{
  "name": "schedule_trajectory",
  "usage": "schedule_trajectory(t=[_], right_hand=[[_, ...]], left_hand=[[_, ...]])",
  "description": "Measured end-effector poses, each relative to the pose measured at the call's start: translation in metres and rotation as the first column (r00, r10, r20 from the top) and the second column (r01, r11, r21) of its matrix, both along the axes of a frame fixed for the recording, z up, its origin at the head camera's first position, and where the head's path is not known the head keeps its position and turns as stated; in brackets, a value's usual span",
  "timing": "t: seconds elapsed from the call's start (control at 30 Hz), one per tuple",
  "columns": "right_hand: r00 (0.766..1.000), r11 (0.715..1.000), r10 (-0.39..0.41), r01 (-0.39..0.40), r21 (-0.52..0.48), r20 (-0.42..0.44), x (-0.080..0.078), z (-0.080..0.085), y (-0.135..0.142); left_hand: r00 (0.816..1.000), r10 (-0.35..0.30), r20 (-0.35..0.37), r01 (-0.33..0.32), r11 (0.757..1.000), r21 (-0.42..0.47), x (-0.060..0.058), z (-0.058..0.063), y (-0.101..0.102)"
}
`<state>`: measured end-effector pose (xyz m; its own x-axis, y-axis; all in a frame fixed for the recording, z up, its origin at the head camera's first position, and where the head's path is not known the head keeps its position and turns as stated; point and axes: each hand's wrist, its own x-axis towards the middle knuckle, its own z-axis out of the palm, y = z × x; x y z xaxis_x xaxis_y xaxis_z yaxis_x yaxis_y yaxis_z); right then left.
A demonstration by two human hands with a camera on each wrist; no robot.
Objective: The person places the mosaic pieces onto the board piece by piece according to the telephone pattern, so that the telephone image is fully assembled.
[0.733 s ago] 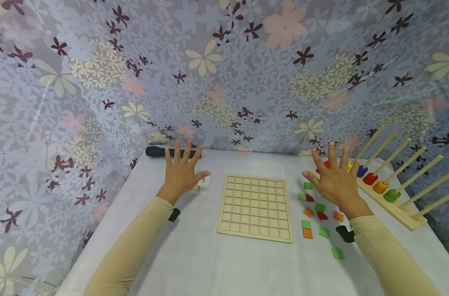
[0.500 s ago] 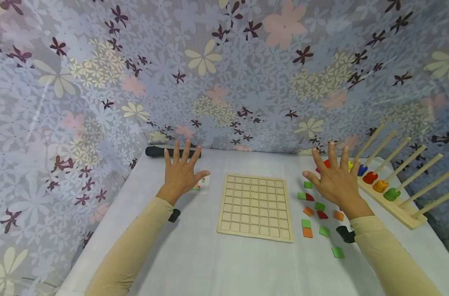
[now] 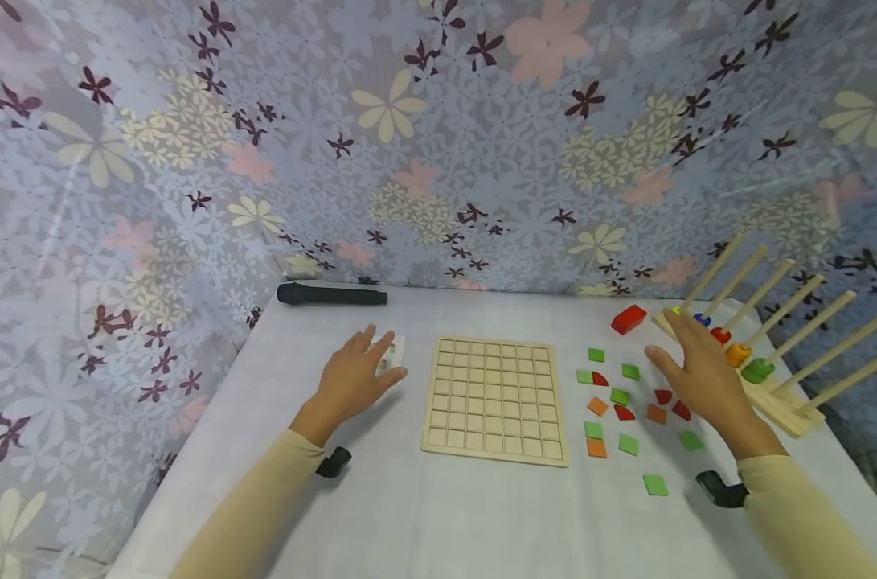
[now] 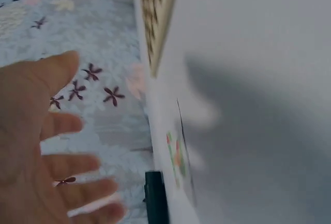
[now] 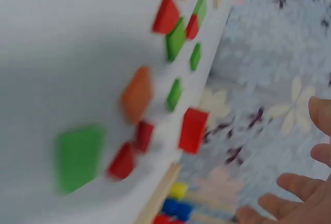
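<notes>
My left hand (image 3: 347,384) hovers over the table at the left, fingers loosely extended and holding nothing. Partly hidden behind its fingers is a white printed card (image 3: 396,354), whose coloured pattern (image 4: 177,157) shows in the left wrist view. On the right, my right hand (image 3: 709,390) is above the table with relaxed fingers and nothing in its grasp, near the wooden peg rack (image 3: 774,406). Below and left of it lie scattered green, orange and red flat tiles, among them a green square (image 3: 655,485) and an orange square (image 3: 657,413). A wooden grid board (image 3: 496,400) lies between the hands.
A black microphone (image 3: 331,295) lies along the back left edge. A red block (image 3: 629,319) stands at the back right, beside the rack with coloured beads, such as a green bead (image 3: 757,371). A flowered curtain (image 3: 438,145) hangs behind the white table (image 3: 481,523).
Both hands have drawn back from their spread poses; the right has also shifted right. Their fingers have relaxed, uncovering the microphone, the red block and more tiles. The head view has shifted slightly.
</notes>
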<state>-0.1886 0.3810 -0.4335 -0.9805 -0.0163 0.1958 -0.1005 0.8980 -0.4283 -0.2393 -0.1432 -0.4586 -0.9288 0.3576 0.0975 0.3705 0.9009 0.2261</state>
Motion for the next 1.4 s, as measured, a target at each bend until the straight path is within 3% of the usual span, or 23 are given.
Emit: schedule_trajectory(t=[0.2, 0.33, 0.5, 0.7, 0.83, 1.03, 1.13, 1.4], right_hand=[[0.989, 0.965, -0.088, 0.115, -0.234, 0.122, 0.02, -0.013, 0.033], [0.973, 0.928, -0.118, 0.179, -0.328, 0.197, 0.033, -0.025, 0.049], [0.96, 0.911, -0.059, 0.164, -0.379, 0.274, 0.044, -0.038, 0.063], [0.925, 0.932, 0.019, 0.121, -0.341, 0.378, 0.051, -0.047, 0.072], [0.895, 0.952, 0.036, 0.104, -0.286, 0.445, 0.053, -0.051, 0.076], [0.835, 0.96, 0.098, 0.063, -0.272, 0.541, 0.053, -0.052, 0.079], [0.831, 0.966, 0.121, 0.028, -0.257, 0.543, 0.053, -0.052, 0.079], [0.856, 0.979, 0.132, -0.034, -0.201, 0.5, 0.056, -0.053, 0.08]], left_hand=[[0.981, -0.068, 0.182, 0.023, 0.971, 0.24, 0.024, -0.011, 0.0], [0.968, -0.094, 0.235, 0.027, 0.962, 0.273, 0.031, -0.019, 0.002], [0.96, -0.12, 0.251, 0.048, 0.96, 0.276, 0.036, -0.022, 0.005], [0.951, -0.195, 0.24, 0.12, 0.948, 0.293, 0.038, -0.022, 0.006], [0.933, -0.258, 0.252, 0.181, 0.939, 0.292, 0.037, -0.022, 0.009], [0.899, -0.312, 0.307, 0.226, 0.931, 0.286, 0.038, -0.02, 0.016], [0.894, -0.324, 0.31, 0.238, 0.929, 0.284, 0.04, -0.018, 0.022], [0.896, -0.329, 0.297, 0.26, 0.933, 0.248, 0.041, -0.021, 0.032]])
